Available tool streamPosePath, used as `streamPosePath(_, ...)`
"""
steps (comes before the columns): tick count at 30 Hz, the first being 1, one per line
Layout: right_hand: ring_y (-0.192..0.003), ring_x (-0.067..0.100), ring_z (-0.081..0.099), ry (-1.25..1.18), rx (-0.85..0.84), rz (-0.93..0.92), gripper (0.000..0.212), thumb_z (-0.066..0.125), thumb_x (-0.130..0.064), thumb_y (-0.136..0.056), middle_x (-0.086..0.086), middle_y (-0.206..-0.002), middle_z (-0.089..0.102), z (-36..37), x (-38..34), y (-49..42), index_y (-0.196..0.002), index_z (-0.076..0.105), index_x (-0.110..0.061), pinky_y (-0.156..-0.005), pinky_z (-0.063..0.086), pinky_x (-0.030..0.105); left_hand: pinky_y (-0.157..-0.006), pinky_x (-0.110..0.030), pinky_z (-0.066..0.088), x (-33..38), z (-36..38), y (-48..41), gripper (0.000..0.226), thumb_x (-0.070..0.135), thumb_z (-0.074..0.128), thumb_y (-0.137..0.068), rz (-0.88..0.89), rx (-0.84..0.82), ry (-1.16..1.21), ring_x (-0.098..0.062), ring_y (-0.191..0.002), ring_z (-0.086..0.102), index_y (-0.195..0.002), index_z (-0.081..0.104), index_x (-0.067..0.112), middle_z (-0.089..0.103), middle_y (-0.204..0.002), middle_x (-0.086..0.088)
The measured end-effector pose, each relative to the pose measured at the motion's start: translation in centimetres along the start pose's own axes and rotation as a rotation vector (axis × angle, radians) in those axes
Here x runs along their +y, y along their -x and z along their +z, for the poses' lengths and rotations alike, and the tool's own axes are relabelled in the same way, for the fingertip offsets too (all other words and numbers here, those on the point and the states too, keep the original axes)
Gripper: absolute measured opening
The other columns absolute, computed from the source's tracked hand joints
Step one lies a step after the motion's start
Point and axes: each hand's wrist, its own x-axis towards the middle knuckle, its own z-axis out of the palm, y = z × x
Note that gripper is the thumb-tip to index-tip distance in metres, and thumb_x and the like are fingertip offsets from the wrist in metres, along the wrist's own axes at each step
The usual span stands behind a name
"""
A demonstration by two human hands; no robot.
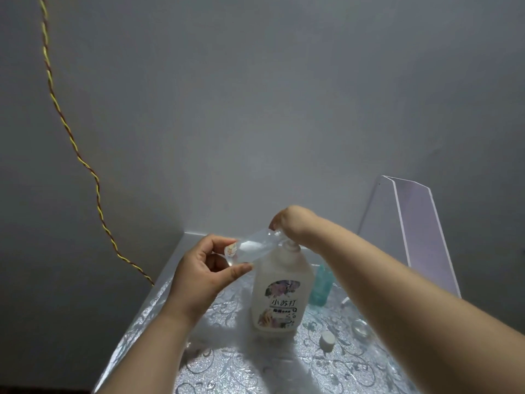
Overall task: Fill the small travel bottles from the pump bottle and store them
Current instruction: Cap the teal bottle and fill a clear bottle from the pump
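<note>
A grey wall rises behind a table (227, 365) covered in a silvery floral cloth. A twisted cord (68, 132) hangs at ten o'clock and a pale panel (412, 223) leans at two o'clock. The pump bottle (279, 291) stands upright mid-table. The left hand (199, 277) pinches the base of a clear travel bottle (252, 247) between thumb and fingers, tilting it so its mouth is at the pump spout. The right hand (295, 223) curls its fingers down over the pump head. A teal bottle (321, 285) stands just beside the pump bottle at three o'clock, and a white cap (327, 340) lies at four o'clock.
</note>
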Motion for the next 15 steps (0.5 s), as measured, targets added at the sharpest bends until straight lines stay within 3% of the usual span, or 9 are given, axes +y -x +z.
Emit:
streamPosePath(3, -0.120, 0.034, 0.055, -0.122, 0.030, 0.013, 0.034, 0.041, -0.010, -0.098, 0.019, -0.128, 0.058, 0.5, 0.4, 0.5, -0.125, 0.059, 0.000, -0.095, 0.046, 0.034, -0.083, -0.064, 0.049, 0.1, 0.1, 0.1, 0.068, 0.052, 0.093, -0.038, -0.025, -0.009, 0.016, -0.027, -0.080, 0.055, -0.095, 0.071, 0.024, 0.059, -0.094, -0.039)
streamPosePath(5, -0.120, 0.034, 0.055, -0.111, 0.026, 0.017, 0.034, 0.041, -0.011, -0.098, 0.019, -0.127, 0.059, 0.5, 0.5, 0.2, -0.125, 0.059, -0.001, -0.096, 0.046, 0.035, -0.085, -0.067, 0.046, 0.3, 0.1, 0.2, 0.067, 0.052, 0.093, -0.038, -0.032, -0.010, 0.019, -0.029, -0.082, 0.056, -0.095, 0.071, 0.025, 0.057, -0.098, -0.041)
streamPosePath(7, -0.121, 0.033, 0.054, -0.065, 0.017, 0.011, 0.034, 0.043, -0.014, -0.096, 0.016, -0.127, 0.059, 0.3, 0.6, -0.1, -0.123, 0.061, -0.005, -0.101, 0.046, 0.037, -0.085, -0.067, 0.046, 0.5, 0.1, 0.3, 0.066, 0.052, 0.093, -0.038, -0.036, -0.009, 0.018, -0.030, -0.083, 0.056, -0.094, 0.070, 0.024, 0.057, -0.098, -0.041)
streamPosePath(10, -0.120, 0.033, 0.053, 0.003, 0.045, 0.007, 0.035, 0.048, -0.034, -0.092, 0.007, -0.124, 0.061, -0.8, 0.6, -0.2, -0.116, 0.064, -0.014, -0.105, 0.041, 0.045, -0.085, -0.063, 0.046, 0.6, 0.4, 0.3, 0.065, 0.052, 0.093, -0.040, -0.032, -0.025, 0.028, -0.028, -0.082, 0.054, -0.093, 0.069, 0.023, 0.056, -0.097, -0.042)
streamPosePath(13, -0.097, 0.026, 0.055, -0.085, 0.098, -0.023, 0.039, 0.051, -0.038, -0.093, 0.009, -0.103, 0.059, -3.2, 0.1, 0.5, -0.111, 0.065, -0.006, -0.086, 0.043, 0.028, -0.082, -0.055, 0.048, 0.5, 0.6, 0.3, 0.065, 0.055, 0.091, -0.040, -0.022, -0.023, 0.024, -0.027, -0.081, 0.054, -0.093, 0.068, 0.024, 0.057, -0.092, -0.038)
streamPosePath(15, -0.091, 0.025, 0.053, -0.155, 0.165, -0.036, 0.039, 0.053, -0.037, -0.093, 0.009, -0.097, 0.057, -4.5, -0.3, 0.9, -0.109, 0.066, -0.004, -0.082, 0.042, 0.029, -0.080, -0.050, 0.049, 0.4, 0.5, 0.3, 0.065, 0.056, 0.091, -0.041, -0.027, -0.018, 0.011, -0.026, -0.081, 0.053, -0.093, 0.068, 0.025, 0.060, -0.085, -0.027)
